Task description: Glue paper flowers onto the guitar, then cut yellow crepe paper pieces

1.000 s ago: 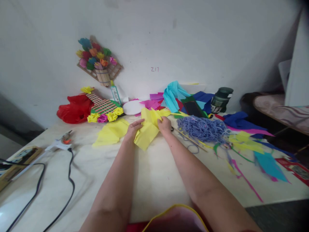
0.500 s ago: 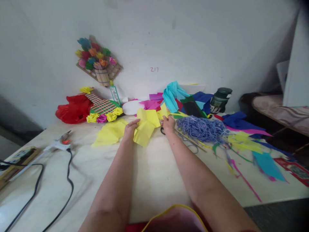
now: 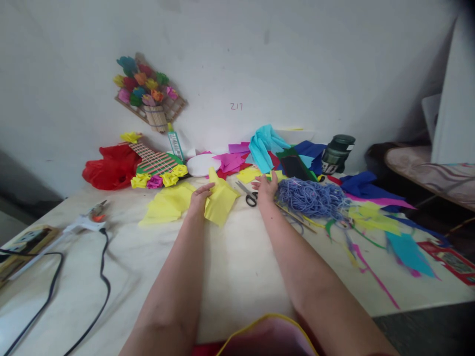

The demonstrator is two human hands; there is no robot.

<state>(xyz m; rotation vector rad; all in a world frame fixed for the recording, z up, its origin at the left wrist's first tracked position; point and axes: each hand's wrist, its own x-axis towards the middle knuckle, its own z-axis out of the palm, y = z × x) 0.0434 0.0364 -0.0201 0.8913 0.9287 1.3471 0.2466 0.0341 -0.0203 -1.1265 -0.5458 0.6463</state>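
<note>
My left hand [image 3: 199, 199] rests on a folded yellow tissue paper sheet [image 3: 221, 202], fingers pinching its left edge. A second yellow sheet [image 3: 165, 205] lies flat to its left. My right hand [image 3: 266, 188] lies with fingers stretched out on the table, holding nothing, right beside black-handled scissors [image 3: 249, 194] that lie just to its left. A heap of lilac-blue yarn [image 3: 313, 198] sits immediately to the right of that hand.
A glue gun [image 3: 86, 222] with black cord lies at left. Red plastic bag [image 3: 111, 168], woven craft with paper roses [image 3: 158, 170], white bowl [image 3: 202, 164], coloured tissue pile [image 3: 267, 148], dark jar [image 3: 337, 153] line the wall. Paper scraps [image 3: 386, 232] litter the right side.
My right hand let go of the yellow sheet and moved right, uncovering the scissors. The folded sheet settled under my left hand.
</note>
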